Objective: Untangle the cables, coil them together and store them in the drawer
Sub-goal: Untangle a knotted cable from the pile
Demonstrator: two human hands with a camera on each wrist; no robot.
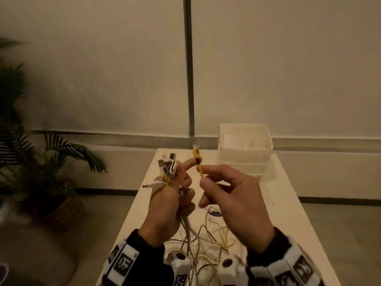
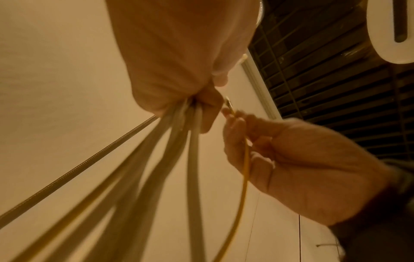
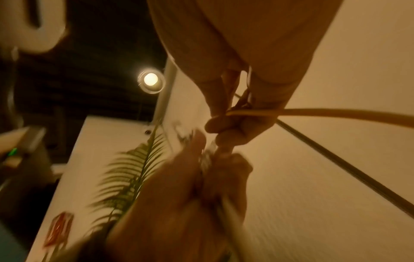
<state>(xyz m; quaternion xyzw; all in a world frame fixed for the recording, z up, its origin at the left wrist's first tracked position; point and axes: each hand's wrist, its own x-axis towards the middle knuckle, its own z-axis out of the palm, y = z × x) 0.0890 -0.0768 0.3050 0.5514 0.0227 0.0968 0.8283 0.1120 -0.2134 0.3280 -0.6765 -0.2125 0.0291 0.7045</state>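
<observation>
My left hand (image 1: 171, 195) is raised above the table and grips a bundle of white cables (image 1: 188, 230), their plug ends (image 1: 168, 166) sticking up out of the fist. Its index finger points up beside a yellow cable plug (image 1: 196, 156). My right hand (image 1: 233, 193) pinches the yellow cable (image 1: 200, 172) just below that plug. In the left wrist view several pale cables (image 2: 156, 159) fan down from the left palm (image 2: 179, 53), and the right hand (image 2: 291, 159) holds the yellow cable (image 2: 245, 168). Loose white, yellow and black cable lengths (image 1: 210, 240) lie tangled on the table below.
A white plastic drawer unit (image 1: 245, 149) stands at the far right of the white table (image 1: 288, 203). A potted palm (image 1: 47, 162) stands on the floor to the left. A wall rises behind the table.
</observation>
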